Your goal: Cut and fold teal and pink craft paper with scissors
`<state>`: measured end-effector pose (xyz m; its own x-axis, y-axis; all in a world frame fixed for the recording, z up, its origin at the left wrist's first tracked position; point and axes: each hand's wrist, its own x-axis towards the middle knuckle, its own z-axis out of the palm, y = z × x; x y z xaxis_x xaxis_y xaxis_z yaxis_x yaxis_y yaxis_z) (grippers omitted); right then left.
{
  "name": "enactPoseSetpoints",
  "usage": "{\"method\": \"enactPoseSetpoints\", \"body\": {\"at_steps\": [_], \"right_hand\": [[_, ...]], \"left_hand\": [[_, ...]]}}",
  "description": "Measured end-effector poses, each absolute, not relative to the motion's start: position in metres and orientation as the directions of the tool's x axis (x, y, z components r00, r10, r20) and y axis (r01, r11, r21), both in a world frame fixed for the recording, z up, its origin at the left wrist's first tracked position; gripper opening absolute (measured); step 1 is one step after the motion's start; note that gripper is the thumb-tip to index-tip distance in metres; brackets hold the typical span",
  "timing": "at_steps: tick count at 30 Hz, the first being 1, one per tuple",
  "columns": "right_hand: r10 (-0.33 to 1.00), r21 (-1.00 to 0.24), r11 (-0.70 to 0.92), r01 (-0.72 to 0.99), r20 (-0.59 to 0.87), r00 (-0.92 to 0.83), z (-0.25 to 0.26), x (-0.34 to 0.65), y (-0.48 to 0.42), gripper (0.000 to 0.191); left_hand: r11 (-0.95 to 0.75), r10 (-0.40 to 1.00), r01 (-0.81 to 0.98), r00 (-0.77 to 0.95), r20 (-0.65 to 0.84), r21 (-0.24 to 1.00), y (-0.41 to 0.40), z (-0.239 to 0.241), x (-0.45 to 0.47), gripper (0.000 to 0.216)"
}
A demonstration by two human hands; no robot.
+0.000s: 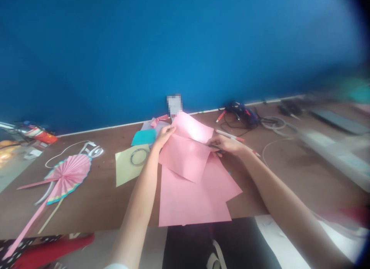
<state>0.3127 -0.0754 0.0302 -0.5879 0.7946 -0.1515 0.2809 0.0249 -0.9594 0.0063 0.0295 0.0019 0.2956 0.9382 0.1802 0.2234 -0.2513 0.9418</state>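
My left hand (165, 137) pinches the left edge of a pink paper sheet (185, 157), raised off the table. A slit runs into this sheet from its right side, and the part beyond it curves upward. At the slit, my right hand (226, 143) is closed on dark-handled scissors (216, 147), whose blades lie along the cut; fingers and paper partly hide them. Below, more pink sheets (190, 207) lie overlapping on the brown table (101, 207). Left of my left forearm is a pale yellow sheet (123, 167) with a roll of clear tape (139, 157) on it.
A pink folded paper fan (72, 170) with long strips lies at the left. Turquoise paper (143, 138) and a phone-like upright object (174, 105) are toward the blue wall (185, 49). Tangled cables (245, 115) and a pencil (231, 135) are at the right.
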Motion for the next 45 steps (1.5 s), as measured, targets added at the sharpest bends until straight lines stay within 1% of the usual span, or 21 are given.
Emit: {"method": "enactPoseSetpoints", "body": {"at_steps": [7, 14, 19, 33, 39, 45], "right_hand": [[0.780, -0.957, -0.034, 0.287, -0.205, -0.592, 0.037, 0.308, -0.080, 0.041], [0.774, -0.950, -0.003, 0.312, -0.199, -0.601, 0.043, 0.305, -0.082, 0.041], [0.784, -0.954, 0.002, 0.299, -0.184, -0.593, 0.042, 0.302, -0.082, 0.039], [0.772, -0.950, 0.019, 0.313, -0.185, -0.608, 0.042, 0.305, -0.081, 0.039], [0.776, -0.939, -0.050, 0.341, -0.251, -0.578, 0.033, 0.318, -0.078, 0.037], [0.786, -0.942, -0.047, 0.331, -0.239, -0.570, 0.031, 0.317, -0.077, 0.036]], "left_hand": [[-0.263, 0.931, 0.249, 0.320, 0.177, 0.932, 0.025, 0.007, 0.009, 0.045], [-0.247, 0.936, 0.284, 0.316, 0.152, 0.926, 0.024, 0.010, 0.010, 0.049], [-0.247, 0.928, 0.255, 0.340, 0.153, 0.935, 0.026, 0.007, 0.009, 0.050], [-0.246, 0.932, 0.262, 0.328, 0.153, 0.933, 0.032, 0.003, 0.005, 0.051], [-0.259, 0.937, 0.279, 0.305, 0.171, 0.925, 0.035, 0.002, 0.000, 0.053], [-0.241, 0.938, 0.254, 0.309, 0.158, 0.937, 0.037, 0.000, 0.001, 0.055]]}}
